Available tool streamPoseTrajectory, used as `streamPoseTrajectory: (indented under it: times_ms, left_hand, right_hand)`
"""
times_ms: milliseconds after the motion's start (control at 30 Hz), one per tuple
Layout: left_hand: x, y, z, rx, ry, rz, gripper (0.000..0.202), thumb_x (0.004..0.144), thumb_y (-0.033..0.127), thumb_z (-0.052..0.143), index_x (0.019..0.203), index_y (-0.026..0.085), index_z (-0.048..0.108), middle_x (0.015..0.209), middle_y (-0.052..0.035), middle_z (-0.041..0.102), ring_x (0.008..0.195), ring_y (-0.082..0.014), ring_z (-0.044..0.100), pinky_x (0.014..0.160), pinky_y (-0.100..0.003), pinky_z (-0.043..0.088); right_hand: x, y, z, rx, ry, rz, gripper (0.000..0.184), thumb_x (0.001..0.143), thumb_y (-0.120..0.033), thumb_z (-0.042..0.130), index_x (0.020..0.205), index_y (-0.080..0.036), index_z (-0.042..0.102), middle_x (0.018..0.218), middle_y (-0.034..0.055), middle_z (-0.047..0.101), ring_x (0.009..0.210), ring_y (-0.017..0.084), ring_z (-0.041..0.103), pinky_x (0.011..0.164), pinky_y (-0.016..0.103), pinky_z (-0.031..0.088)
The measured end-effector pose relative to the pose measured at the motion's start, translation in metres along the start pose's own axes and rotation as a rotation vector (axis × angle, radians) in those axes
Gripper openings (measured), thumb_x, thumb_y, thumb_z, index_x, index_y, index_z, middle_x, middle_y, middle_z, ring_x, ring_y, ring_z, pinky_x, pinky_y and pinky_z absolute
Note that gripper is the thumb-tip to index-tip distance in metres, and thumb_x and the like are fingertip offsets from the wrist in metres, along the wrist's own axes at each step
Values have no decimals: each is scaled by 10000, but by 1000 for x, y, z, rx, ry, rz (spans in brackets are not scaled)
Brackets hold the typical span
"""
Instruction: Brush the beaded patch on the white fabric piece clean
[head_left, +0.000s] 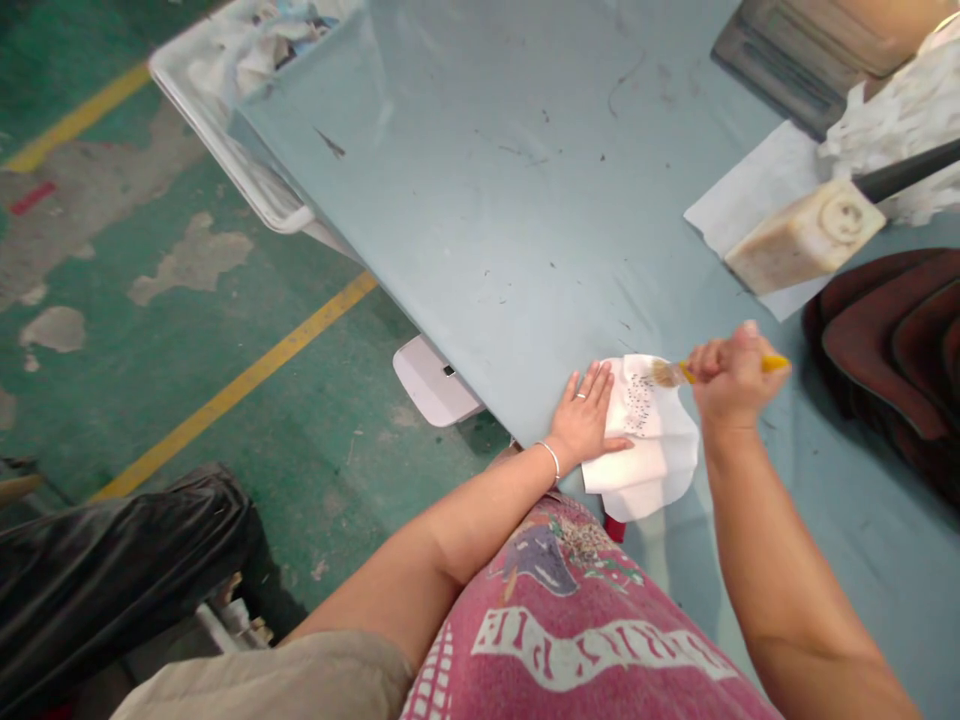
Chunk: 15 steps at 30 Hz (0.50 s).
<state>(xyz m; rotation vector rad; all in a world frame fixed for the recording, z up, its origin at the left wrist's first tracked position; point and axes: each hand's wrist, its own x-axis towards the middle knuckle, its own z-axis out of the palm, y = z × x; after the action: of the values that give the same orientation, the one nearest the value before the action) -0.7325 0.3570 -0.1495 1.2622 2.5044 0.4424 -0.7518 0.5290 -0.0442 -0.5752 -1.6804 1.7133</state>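
Note:
A white cut piece (652, 470), paper or cloth, lies near the table's front edge, with a patch of small dark specks on its upper part. My left hand (589, 420) rests flat on its left side, fingers spread. In my right hand (731, 375) is a brush with a yellow handle (776, 364), gripped in closed fingers. The pale bristles (664, 374) are over the piece's upper right edge, beside the specks; whether they touch it I cannot tell.
The table (450, 200) has a blue-grey cover. To the right sit stacked dark reddish-brown pieces (885, 350), a pale block-headed mallet (806, 235) on white sheets, and crumpled white material (900, 130). A white tub (217, 120) stands at the far left corner, a white stool (435, 385) beside the edge.

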Motion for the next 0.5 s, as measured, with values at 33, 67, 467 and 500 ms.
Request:
streamPoseTrajectory:
  times_ms: [33,67,467,500]
  left_hand:
    - [0,0,0,-1,-1,1,1213,806,862,430,1592,-14,139,1702,-190,19,1579,-328,-97,1290,-550,65]
    - [0,1,0,-1,-2,-1,1215,805,862,432,1593,-14,133,1702,-190,16,1579,-327,-103,1290,-549,62]
    - [2,2,-1,-29,-37,3,1207,801,841,465,1587,-20,153,1699,-202,20,1584,-337,-48,1286,-558,48]
    - [1,3,-1,-30,-39,5,1210,798,843,467,1586,-20,155,1699,-201,22,1584,-338,-41,1286,-555,47]
  right_hand:
    - [0,1,-1,18,31,-58,593,926,-527,626,539,-244,276,399,-109,242,317,66,211,355,247,218]
    - [0,2,-1,10,48,-83,592,934,-532,613,540,-243,280,404,-107,246,319,65,215,357,245,219]
    - [-66,5,-11,-352,-191,-48,546,993,-493,552,535,-214,447,498,-31,424,462,110,415,480,293,327]
    - [-68,4,-12,-362,-208,-29,546,993,-492,554,534,-214,450,499,-30,426,462,110,411,480,294,320]
